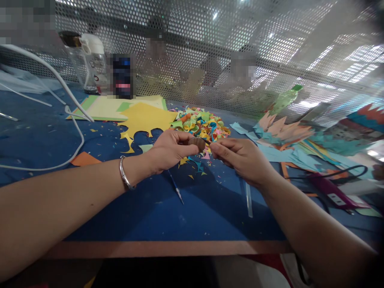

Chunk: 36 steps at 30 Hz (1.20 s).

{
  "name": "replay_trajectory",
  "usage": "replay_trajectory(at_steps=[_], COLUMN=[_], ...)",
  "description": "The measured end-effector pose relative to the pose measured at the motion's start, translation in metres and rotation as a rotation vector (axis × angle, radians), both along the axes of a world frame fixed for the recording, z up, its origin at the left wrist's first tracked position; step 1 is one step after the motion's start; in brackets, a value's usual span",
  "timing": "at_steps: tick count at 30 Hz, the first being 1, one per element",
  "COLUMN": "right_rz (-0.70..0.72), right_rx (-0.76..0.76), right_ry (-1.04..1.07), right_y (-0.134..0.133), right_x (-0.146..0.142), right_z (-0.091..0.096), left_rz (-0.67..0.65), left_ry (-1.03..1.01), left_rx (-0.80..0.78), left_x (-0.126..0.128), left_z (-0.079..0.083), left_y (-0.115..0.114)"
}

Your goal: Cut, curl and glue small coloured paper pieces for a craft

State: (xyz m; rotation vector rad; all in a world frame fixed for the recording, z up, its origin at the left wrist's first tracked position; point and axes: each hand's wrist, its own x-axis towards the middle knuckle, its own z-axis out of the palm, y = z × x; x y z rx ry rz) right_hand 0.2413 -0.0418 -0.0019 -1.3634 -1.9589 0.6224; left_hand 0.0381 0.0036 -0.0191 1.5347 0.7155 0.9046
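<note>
Over the middle of the blue table my left hand (pixel 169 150), with a silver bangle at the wrist, is closed around a small brown rounded piece (pixel 198 143). Its exact kind does not show. Opposite it, my right hand (pixel 241 156) pinches a thin dark strip (pixel 207 141) whose end meets or lies close to the brown piece; contact is hard to make out. Behind both hands is a heap of colourful paper scraps (pixel 204 124). Below my left hand lies a slim pen-like tool (pixel 177 188), and a clear stick (pixel 249 200) lies below my right hand.
Yellow cut paper (pixel 150 116) and a paper stack (pixel 105 106) lie at back left, near a phone (pixel 122 76) and a bottle (pixel 95 60). A white cable (pixel 81 136) curves on the left. Paper crowns (pixel 282 130) and a purple device (pixel 336 192) are at right, before a perforated metal screen (pixel 192 48).
</note>
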Motion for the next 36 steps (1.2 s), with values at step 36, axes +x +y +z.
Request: replay_trajectory(at_steps=[36], right_rz=[-0.019], right_rx=[0.004], right_ry=[0.123], right_y=[0.002], right_x=[-0.01], right_z=[-0.005], left_rz=[-0.078], left_ry=[0.036], left_rx=[-0.102], left_x=[0.001], left_z=[0.001], left_y=[-0.004])
